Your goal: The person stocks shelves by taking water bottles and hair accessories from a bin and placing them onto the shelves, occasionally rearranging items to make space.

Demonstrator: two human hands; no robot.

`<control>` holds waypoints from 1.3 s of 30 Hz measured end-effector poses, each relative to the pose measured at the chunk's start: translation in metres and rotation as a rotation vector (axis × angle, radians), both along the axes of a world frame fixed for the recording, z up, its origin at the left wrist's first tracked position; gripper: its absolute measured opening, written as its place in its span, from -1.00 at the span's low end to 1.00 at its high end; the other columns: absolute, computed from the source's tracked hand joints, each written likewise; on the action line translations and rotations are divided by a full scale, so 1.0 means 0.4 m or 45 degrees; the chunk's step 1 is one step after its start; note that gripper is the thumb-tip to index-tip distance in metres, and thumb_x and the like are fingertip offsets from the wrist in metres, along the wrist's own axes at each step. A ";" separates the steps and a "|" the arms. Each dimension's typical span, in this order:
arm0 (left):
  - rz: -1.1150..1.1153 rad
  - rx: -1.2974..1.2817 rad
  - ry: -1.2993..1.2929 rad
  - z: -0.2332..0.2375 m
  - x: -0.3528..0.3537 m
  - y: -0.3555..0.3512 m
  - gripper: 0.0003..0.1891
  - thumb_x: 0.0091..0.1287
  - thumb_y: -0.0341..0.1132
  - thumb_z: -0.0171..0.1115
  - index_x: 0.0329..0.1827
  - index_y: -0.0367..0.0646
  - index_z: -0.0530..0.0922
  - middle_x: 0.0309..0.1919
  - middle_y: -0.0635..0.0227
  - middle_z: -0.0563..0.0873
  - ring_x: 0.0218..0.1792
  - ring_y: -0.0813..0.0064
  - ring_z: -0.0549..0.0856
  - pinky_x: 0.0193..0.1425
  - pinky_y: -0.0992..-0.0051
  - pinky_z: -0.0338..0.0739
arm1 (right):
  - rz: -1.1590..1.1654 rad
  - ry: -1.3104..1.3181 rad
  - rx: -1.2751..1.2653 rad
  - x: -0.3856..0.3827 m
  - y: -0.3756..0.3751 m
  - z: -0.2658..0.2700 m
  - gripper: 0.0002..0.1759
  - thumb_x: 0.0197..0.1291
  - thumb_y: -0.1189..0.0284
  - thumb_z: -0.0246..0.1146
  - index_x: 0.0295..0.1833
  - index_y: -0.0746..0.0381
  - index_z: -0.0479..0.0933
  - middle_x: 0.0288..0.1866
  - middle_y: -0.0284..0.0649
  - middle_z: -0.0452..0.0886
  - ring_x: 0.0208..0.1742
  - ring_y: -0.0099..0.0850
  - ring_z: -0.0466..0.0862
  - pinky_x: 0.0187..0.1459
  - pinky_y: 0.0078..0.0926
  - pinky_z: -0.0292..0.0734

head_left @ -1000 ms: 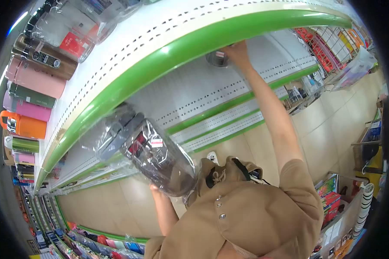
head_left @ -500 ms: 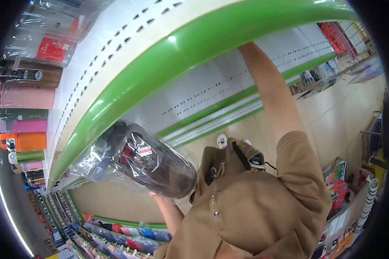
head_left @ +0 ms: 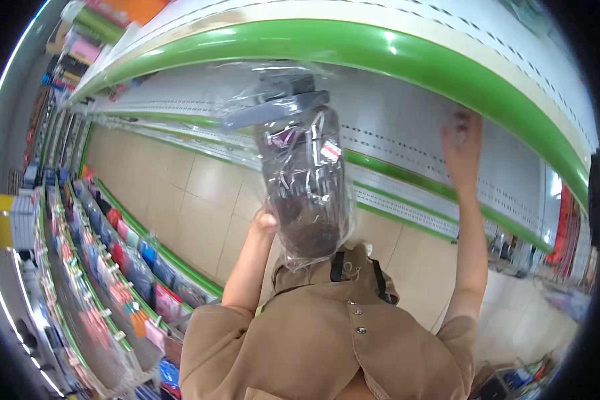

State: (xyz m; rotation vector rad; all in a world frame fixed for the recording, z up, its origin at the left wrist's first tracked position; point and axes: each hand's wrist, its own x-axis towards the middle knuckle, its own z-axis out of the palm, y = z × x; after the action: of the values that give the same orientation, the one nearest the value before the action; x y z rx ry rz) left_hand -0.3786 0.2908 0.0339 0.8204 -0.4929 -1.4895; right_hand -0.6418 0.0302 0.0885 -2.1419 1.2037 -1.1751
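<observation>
- Left hand (head_left: 267, 219) grips the base of a dark bottle (head_left: 305, 177); its fingers curl round the base, mostly hidden behind it
- The bottle is in a clear bag (head_left: 283, 100), held up tilted in front of the shelf (head_left: 380, 50), grey lid topmost, just under the green edge
- Right hand (head_left: 463, 143) is raised well to the right of the bottle, fingers stretched up and close together, tips against the white panel (head_left: 407, 127) under the edge
- Packed goods (head_left: 120, 260) line the low shelves at left

Single head cam (fisheye), facing fwd/down past chest (head_left: 340, 333); wrapped bottle (head_left: 307, 173) v. close, floor (head_left: 200, 193) below.
</observation>
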 end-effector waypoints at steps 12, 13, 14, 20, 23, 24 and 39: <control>0.190 -0.272 -0.042 0.020 0.233 -0.002 0.13 -0.26 -0.14 0.46 0.39 -0.24 -0.04 0.23 0.16 0.32 0.26 0.32 0.32 0.34 0.37 0.17 | 1.088 -0.023 0.437 0.472 0.325 0.116 0.00 -0.10 0.32 0.38 0.41 0.26 -0.04 0.34 0.03 0.15 0.17 -0.21 0.41 0.14 -0.32 0.37; 0.224 -0.280 -0.074 0.025 0.275 0.002 0.15 -0.26 -0.12 0.47 0.39 -0.24 -0.06 0.24 0.17 0.31 0.27 0.32 0.30 0.36 0.37 0.14 | 1.082 -0.022 0.488 0.526 0.325 0.117 0.01 -0.11 0.32 0.37 0.42 0.26 -0.05 0.35 0.04 0.14 0.18 -0.21 0.40 0.15 -0.31 0.36; 0.243 -0.287 -0.072 0.028 0.327 0.011 0.14 -0.24 -0.12 0.49 0.39 -0.22 -0.05 0.23 0.19 0.32 0.25 0.32 0.33 0.33 0.38 0.19 | 1.087 0.001 0.477 0.583 0.327 0.122 -0.01 -0.09 0.35 0.35 0.42 0.25 -0.06 0.35 0.04 0.16 0.20 -0.20 0.40 0.17 -0.30 0.34; 0.450 -0.298 -0.156 0.106 0.639 0.004 0.01 -0.15 -0.20 0.49 0.35 -0.20 0.03 0.15 0.21 0.40 0.16 0.36 0.43 0.25 0.38 0.32 | 1.223 -0.062 0.515 0.934 0.300 0.119 -0.07 0.02 0.39 0.29 0.43 0.24 -0.09 0.36 0.01 0.17 0.25 -0.22 0.38 0.21 -0.31 0.31; 0.596 -0.225 -0.276 0.113 0.795 -0.054 -0.09 -0.10 -0.34 0.45 0.32 -0.20 0.07 0.10 0.22 0.45 0.11 0.38 0.46 0.22 0.38 0.36 | 1.227 -0.041 0.432 1.046 0.278 0.087 -0.11 0.06 0.39 0.27 0.43 0.24 -0.08 0.37 0.00 0.15 0.25 -0.23 0.38 0.20 -0.32 0.32; 0.622 -0.227 -0.323 0.127 0.841 -0.074 -0.10 -0.10 -0.39 0.43 0.32 -0.20 0.08 0.09 0.19 0.45 0.11 0.38 0.46 0.21 0.38 0.36 | 1.225 -0.021 0.436 1.071 0.281 0.082 -0.11 0.06 0.37 0.28 0.43 0.24 -0.08 0.37 0.01 0.15 0.26 -0.22 0.37 0.20 -0.31 0.32; 1.206 -0.282 -1.906 -0.108 1.218 -0.617 0.34 -0.41 -0.04 0.56 0.41 -0.24 -0.20 0.14 -0.06 0.26 0.20 0.01 0.27 0.27 0.25 0.27 | 0.920 0.297 0.616 0.974 0.233 0.015 -0.07 0.03 0.38 0.29 0.44 0.20 -0.11 0.42 0.06 0.02 0.32 -0.10 0.29 0.22 -0.24 0.30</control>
State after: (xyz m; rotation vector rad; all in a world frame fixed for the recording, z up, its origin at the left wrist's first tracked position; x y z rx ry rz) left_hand 0.1087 0.0439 -0.0093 1.5979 -1.0919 0.2548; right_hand -0.2521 0.1235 0.0943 -2.0694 0.5960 -0.2946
